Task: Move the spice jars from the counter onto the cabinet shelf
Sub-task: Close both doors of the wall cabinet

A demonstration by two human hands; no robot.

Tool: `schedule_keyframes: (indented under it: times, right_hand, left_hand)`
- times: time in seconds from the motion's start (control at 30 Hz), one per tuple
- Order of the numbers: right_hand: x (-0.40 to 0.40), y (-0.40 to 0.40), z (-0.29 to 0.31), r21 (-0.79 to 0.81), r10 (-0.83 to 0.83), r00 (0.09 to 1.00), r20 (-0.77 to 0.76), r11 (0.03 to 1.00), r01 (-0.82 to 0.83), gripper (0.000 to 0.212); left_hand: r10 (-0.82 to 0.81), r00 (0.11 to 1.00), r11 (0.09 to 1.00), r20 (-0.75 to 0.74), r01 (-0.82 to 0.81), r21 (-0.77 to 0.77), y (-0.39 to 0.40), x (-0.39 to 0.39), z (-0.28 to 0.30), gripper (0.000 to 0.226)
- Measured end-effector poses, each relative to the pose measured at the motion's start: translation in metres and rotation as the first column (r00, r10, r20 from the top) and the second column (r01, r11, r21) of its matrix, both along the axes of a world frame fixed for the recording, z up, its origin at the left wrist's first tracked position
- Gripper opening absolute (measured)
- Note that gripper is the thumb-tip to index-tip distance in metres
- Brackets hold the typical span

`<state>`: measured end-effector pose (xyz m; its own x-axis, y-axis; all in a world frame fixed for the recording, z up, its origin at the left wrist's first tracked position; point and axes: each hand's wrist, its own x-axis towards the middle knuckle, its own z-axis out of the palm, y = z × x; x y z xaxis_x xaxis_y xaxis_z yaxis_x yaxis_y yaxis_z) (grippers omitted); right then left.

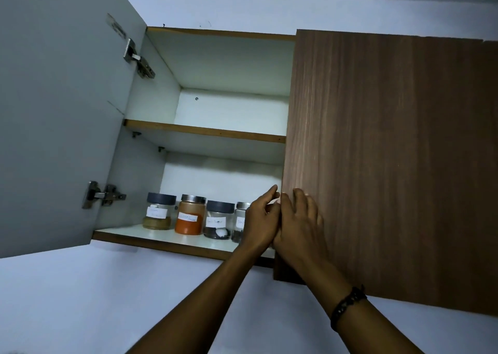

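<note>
Four spice jars (188, 214) stand on the bottom shelf (161, 236); my left hand (260, 220), fingers loosely curled and empty, could topple the rightmost, while my right hand (299, 224) lies flat, fingers together, on the shut door (377, 151).

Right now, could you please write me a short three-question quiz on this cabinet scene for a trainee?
1. True or false: the left cabinet door is open.
2. How many spice jars show on the bottom shelf?
3. Which jar holds orange-red powder: A) far-left jar, B) second jar from the left, C) third jar from the left?

Key: 1. True. 2. Four; the fourth jar is partly hidden by the left hand. 3. B.

Note: the right hand lies on the edge of the right cabinet door; neither hand holds a jar.
</note>
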<state>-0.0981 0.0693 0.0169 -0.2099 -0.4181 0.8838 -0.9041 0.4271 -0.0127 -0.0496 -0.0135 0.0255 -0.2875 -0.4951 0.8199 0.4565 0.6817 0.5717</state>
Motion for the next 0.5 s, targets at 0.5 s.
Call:
schedule_keyframes:
  times: [0.5]
  right_hand:
    - [0.267, -0.051, 0.038, -0.073, 0.755, 0.624, -0.2, 0.624, -0.778, 0.053]
  left_hand:
    - [0.661, 0.713, 0.692, -0.233, -0.7, -0.178, 0.005, 0.32, 0.027, 0.04]
